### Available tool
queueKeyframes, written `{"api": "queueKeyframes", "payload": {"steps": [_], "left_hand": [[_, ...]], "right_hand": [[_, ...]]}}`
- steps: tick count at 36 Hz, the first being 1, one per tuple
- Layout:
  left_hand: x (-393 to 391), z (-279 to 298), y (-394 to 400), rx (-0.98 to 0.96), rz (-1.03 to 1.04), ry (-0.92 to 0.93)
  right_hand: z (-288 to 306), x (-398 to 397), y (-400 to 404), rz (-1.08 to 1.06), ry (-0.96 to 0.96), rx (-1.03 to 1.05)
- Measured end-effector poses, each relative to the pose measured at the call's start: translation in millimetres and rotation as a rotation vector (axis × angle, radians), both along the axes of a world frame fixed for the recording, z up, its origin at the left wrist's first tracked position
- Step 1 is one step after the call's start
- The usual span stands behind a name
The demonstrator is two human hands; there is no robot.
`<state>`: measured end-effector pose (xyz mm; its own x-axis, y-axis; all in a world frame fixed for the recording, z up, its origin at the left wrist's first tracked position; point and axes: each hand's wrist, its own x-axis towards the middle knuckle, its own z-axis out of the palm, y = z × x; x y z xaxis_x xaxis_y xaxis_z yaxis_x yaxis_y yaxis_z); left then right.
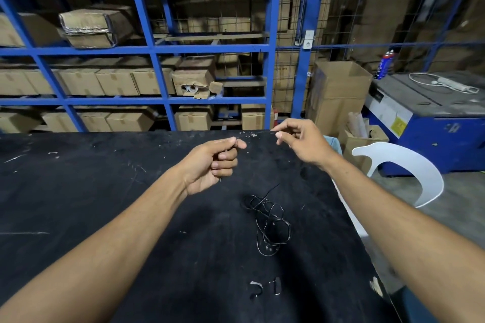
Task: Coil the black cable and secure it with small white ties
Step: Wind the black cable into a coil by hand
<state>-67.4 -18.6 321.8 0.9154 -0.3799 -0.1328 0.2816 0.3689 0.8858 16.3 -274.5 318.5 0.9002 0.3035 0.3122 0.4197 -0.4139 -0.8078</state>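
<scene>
Loose cable (pixel 267 223) on the table (pixel 78 191), two ties (pixel 265 287) nearer the front edge, left hand (pixel 212 162) and right hand (pixel 301 141) raised behind the cable, shelving rack (pixel 147 47) beyond the table, chair (pixel 409 165) to the right

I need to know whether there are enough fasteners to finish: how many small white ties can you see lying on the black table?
2: one white tie near the table's front edge, curled, and a second tie just right of it. Both lie nearer than the loose black cable. Small white specks elsewhere are too small to identify.
</scene>
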Motion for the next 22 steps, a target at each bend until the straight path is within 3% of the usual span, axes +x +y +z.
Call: {"api": "queueKeyframes", "payload": {"steps": [4, 16, 22], "left_hand": [[-6.7, 6.5, -2.6, -0.102, -0.024, -0.010], [-18.5, 21.1, -10.3, -0.017, -0.249, -0.136], [-14.7, 21.0, -16.1, 0.009, -0.249, -0.169]], "right_hand": [[-6.8, 0.4, 3.2, 0.005, 0.026, 0.038], [-23.1, -5.4, 15.6, -0.019, 0.088, 0.178], [-25.8, -3.3, 17.5, -0.003, 0.097, 0.198]]}}
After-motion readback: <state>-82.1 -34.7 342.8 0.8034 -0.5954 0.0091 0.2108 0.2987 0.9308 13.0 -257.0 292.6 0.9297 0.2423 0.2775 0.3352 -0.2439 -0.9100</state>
